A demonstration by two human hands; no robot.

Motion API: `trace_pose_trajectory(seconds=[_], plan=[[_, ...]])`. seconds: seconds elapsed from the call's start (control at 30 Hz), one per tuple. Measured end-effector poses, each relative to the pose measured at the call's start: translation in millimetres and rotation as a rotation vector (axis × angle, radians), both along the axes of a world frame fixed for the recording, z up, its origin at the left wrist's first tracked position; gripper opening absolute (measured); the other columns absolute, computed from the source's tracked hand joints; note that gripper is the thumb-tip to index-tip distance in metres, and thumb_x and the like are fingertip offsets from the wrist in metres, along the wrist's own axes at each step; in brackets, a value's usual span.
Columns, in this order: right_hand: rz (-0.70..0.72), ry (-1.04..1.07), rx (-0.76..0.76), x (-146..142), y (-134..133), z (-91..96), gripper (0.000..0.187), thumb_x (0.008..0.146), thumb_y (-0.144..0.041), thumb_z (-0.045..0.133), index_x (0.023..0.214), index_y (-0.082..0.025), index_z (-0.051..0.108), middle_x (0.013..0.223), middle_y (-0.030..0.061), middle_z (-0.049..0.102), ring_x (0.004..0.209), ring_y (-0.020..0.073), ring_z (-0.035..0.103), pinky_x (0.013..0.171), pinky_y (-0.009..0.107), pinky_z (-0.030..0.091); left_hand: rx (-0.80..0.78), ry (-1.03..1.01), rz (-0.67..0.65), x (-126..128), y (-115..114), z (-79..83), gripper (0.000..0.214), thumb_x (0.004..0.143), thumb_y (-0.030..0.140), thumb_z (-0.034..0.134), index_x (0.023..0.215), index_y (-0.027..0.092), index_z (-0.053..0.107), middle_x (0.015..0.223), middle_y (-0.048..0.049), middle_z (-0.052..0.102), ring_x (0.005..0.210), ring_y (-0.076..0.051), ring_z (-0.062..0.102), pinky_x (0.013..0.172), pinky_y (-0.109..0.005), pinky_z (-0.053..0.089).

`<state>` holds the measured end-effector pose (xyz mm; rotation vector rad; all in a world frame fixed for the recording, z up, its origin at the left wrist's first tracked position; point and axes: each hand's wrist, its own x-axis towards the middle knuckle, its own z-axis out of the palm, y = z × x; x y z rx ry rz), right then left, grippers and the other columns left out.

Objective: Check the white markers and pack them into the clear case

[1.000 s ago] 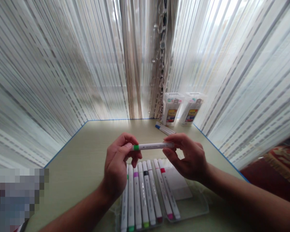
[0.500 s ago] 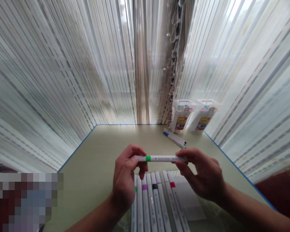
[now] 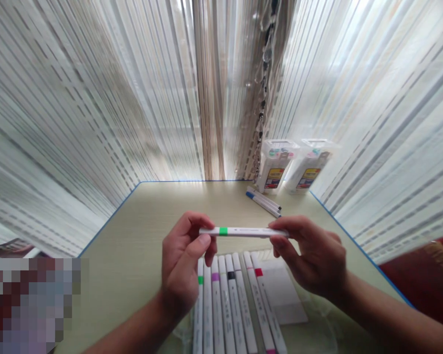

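Note:
I hold a white marker with a green band (image 3: pixel 243 231) level above the table, one end in each hand. My left hand (image 3: pixel 182 265) pinches its left end between thumb and fingers. My right hand (image 3: pixel 310 255) pinches the right end. Below the hands lies a clear tray (image 3: pixel 319 327) with several white markers (image 3: pixel 231 305) side by side, banded green, purple, black and red. A white sheet (image 3: pixel 282 292) lies in the tray's right part.
Two clear marker boxes (image 3: pixel 291 169) with yellow labels stand at the table's (image 3: pixel 151 221) far right corner, with two loose markers (image 3: pixel 264 201) lying before them. Striped sheer curtains (image 3: pixel 96 98) close in on three sides. A blurred patch covers the lower left.
The green-banded marker has slid right in my fingers, so more of its left end shows past the band. The view shifted slightly; both hands keep their grip.

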<state>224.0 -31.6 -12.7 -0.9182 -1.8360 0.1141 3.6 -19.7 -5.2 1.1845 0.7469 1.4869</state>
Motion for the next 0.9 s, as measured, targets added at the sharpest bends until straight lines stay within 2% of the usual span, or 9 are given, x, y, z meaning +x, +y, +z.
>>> trace_pose_trajectory(seconds=[0.17, 0.3, 0.5, 0.67, 0.9], plan=[[-0.016, -0.004, 0.003, 0.6, 3.9, 2.2, 0.008, 0.095, -0.020, 0.062, 0.103, -0.019, 0.063, 0.070, 0.0002, 0.070, 0.057, 0.0121, 0.069, 0.052, 0.022, 0.051, 0.014, 0.050, 0.023, -0.2, 0.3, 1.6, 0.009, 0.086, 0.024, 0.063, 0.090, 0.017, 0.065, 0.063, 0.0001, 0.060, 0.052, -0.010, 0.050, 0.044, -0.019, 0.035], [0.031, 0.053, -0.034, 1.0, 4.4, 0.9, 0.014, 0.094, -0.016, 0.061, 0.108, -0.018, 0.062, 0.072, -0.0002, 0.069, 0.060, 0.0125, 0.070, 0.055, 0.022, 0.055, 0.028, 0.059, 0.033, -0.3, 1.4, 1.1, 0.011, 0.088, 0.026, 0.063, 0.092, 0.017, 0.064, 0.062, -0.0009, 0.063, 0.053, -0.011, 0.052, 0.045, -0.019, 0.036], [0.074, 0.092, -0.051, 0.0, 4.5, -3.8, 0.026, 0.094, -0.012, 0.060, 0.119, -0.019, 0.060, 0.079, -0.0008, 0.068, 0.057, 0.0097, 0.069, 0.057, 0.020, 0.057, 0.041, 0.057, 0.040, -0.3, 1.5, 0.4, 0.013, 0.090, 0.028, 0.063, 0.093, 0.016, 0.064, 0.063, -0.0018, 0.065, 0.054, -0.011, 0.054, 0.046, -0.019, 0.036], [0.064, 0.084, -0.050, 0.7, 5.1, -2.3, 0.024, 0.095, -0.012, 0.059, 0.117, -0.019, 0.060, 0.076, -0.0018, 0.067, 0.055, 0.0092, 0.068, 0.052, 0.018, 0.054, 0.039, 0.055, 0.038, 0.2, 0.8, 1.4, 0.013, 0.089, 0.028, 0.063, 0.093, 0.016, 0.064, 0.064, -0.0018, 0.064, 0.055, -0.011, 0.053, 0.045, -0.020, 0.037], [0.041, 0.060, -0.031, 0.5, 6.2, -0.4, 0.022, 0.095, -0.014, 0.058, 0.116, -0.019, 0.059, 0.077, -0.0011, 0.068, 0.055, 0.0102, 0.068, 0.053, 0.021, 0.054, 0.042, 0.057, 0.070, 0.6, 2.1, 2.2, 0.014, 0.086, 0.028, 0.065, 0.093, 0.016, 0.065, 0.064, -0.0010, 0.062, 0.053, -0.010, 0.052, 0.043, -0.019, 0.037]])
